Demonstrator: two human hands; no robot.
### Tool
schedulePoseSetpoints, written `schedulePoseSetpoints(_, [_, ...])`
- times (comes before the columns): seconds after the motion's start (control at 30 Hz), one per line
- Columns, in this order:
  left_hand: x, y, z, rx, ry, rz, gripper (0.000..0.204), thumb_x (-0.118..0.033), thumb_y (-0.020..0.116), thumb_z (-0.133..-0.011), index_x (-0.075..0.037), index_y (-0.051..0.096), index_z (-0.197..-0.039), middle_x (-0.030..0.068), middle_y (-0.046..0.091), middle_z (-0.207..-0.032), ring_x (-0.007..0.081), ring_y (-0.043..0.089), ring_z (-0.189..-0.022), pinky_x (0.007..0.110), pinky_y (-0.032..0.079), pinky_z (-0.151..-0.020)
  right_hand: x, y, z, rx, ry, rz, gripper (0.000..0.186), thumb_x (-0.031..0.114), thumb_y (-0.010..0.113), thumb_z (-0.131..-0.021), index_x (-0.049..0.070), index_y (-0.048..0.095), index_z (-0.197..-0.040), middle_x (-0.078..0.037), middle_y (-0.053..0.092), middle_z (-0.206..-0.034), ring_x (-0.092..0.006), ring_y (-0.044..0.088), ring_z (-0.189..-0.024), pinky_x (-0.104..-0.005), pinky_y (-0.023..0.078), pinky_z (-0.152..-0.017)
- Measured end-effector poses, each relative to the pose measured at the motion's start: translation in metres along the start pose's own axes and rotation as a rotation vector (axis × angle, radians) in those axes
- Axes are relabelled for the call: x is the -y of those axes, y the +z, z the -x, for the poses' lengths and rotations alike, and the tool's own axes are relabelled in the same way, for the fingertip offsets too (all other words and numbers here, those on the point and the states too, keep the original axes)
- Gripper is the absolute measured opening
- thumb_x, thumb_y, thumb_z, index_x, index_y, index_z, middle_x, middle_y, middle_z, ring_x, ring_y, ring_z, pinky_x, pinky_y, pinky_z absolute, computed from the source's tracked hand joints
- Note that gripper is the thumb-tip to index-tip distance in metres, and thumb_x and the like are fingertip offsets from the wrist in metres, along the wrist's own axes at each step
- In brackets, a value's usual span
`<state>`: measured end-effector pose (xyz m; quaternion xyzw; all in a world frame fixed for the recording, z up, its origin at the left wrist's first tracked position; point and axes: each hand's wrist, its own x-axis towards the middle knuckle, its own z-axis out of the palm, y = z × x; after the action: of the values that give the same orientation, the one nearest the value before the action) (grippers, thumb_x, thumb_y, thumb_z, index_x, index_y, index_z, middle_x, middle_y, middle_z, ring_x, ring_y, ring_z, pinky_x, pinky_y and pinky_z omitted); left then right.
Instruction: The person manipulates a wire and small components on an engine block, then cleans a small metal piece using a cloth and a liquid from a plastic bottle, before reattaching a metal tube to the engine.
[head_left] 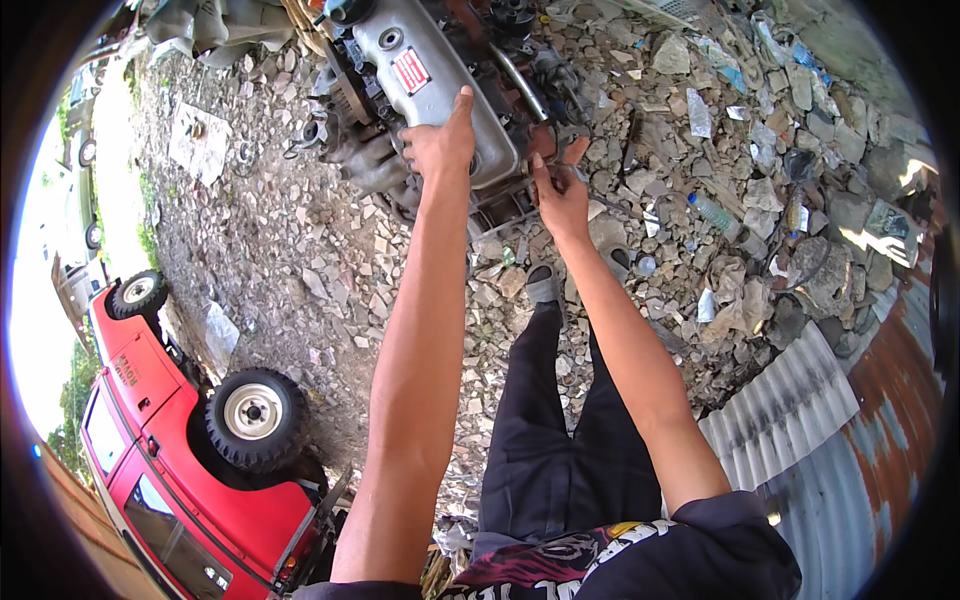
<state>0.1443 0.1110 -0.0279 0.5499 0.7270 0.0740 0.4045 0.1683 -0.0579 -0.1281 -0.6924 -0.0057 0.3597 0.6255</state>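
A car engine with a silver valve cover point(440, 85) lies ahead of me on the rubble, a red badge on the cover's top. My left hand point(442, 145) rests on the cover's near part, fingers curled over its left edge and thumb stretched along the top. Beside the near right end of the engine block point(500, 212), my right hand point(564, 204) is closed with its fingers bent together. What those fingers grip is too small to make out. A reddish-brown engine part point(542, 140) sits just beyond the right fingertips.
Broken stones and litter cover the ground, with a plastic bottle point(714, 214) at right. A red off-road vehicle point(190, 440) stands at lower left. Rusty corrugated sheets point(850, 460) lie at lower right. My sandalled foot point(543, 284) is close to the engine.
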Motion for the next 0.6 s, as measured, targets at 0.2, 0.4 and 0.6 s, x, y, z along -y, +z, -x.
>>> schedulePoseSetpoints(0.2, [-0.006,-0.007,0.016,0.048,0.048,0.065,0.130,-0.053,0.084,-0.069,0.011,0.006,-0.152,0.0384,0.024,-0.149,0.0487,0.026,-0.141,0.051,0.027,-0.117,-0.001,-0.007,-0.009,0.014,-0.063,0.093,0.033,0.027,0.073,-0.092,-0.006,0.069,-0.090,-0.004,0.066,-0.072,-0.0118,0.058,-0.063,-0.0267,0.045,-0.060])
schedulePoseSetpoints(0.4, [0.038,-0.015,-0.009,0.141,0.293,0.385,0.107,-0.045,0.074,-0.082,0.008,0.014,-0.152,0.0331,0.030,-0.150,0.0431,0.036,-0.138,0.044,0.030,-0.115,-0.001,0.001,-0.002,0.050,-0.164,-0.211,0.028,0.028,0.071,-0.094,0.000,0.069,-0.097,-0.002,0.067,-0.085,-0.0079,0.055,-0.074,-0.0242,0.042,-0.069])
schedulePoseSetpoints(0.6, [0.110,0.000,0.045,0.048,0.530,0.900,0.048,-0.021,0.052,-0.102,0.003,0.040,-0.142,0.0178,0.051,-0.135,0.0245,0.049,-0.125,0.035,0.042,-0.104,-0.027,0.005,-0.004,0.013,-0.255,-0.173,0.034,0.033,0.069,-0.096,-0.001,0.067,-0.092,-0.002,0.065,-0.075,-0.0079,0.053,-0.065,-0.0227,0.041,-0.062])
